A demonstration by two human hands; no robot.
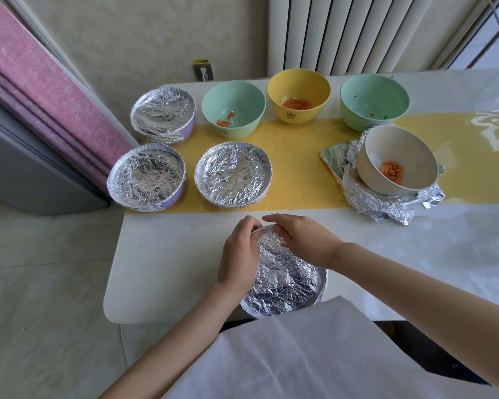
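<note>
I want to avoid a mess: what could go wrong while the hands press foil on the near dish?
1. The dish sits at the table edge; the left hand and right hand, pulling at its far rim, might slide it off or tear its foil.
2. The beige bowl leans on loose foil and might spill its carrots.

Open tabletop (pixel 167 254) left and right of the near dish (pixel 285 283), foil-covered dishes (pixel 232 175) and crumpled foil (pixel 386 203) beyond
</note>
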